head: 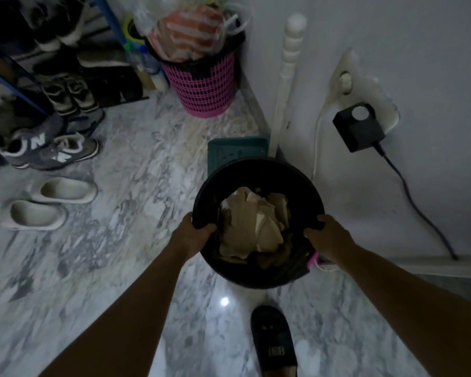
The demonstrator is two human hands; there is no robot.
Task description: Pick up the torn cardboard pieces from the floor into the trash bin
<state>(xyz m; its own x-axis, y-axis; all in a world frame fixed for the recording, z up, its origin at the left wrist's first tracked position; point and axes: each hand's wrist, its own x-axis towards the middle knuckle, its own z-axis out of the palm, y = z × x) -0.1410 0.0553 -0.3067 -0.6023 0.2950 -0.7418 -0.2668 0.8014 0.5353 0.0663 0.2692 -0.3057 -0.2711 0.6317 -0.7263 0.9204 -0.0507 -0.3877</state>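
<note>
A round black trash bin (pixel 259 170) is held above the marble floor in the middle of the view. Torn brown and pale cardboard pieces (pixel 252 221) fill its inside. My left hand (pixel 195 234) grips the bin's rim on the left, fingers curled over the edge. My right hand (pixel 328 235) grips the rim on the right in the same way. A bit of pink shows at the bin's near right edge. No cardboard lies on the visible floor.
A pink mesh basket (pixel 204 88) stuffed with bags stands at the back by the wall. Sneakers (pixel 52 151), white slippers (pixel 49 202) and a shoe rack (pixel 52 63) fill the left. A green mat (pixel 237 151), white post, black adapter (pixel 359 130) with cable sit right. My black slipper (pixel 273 344) is below.
</note>
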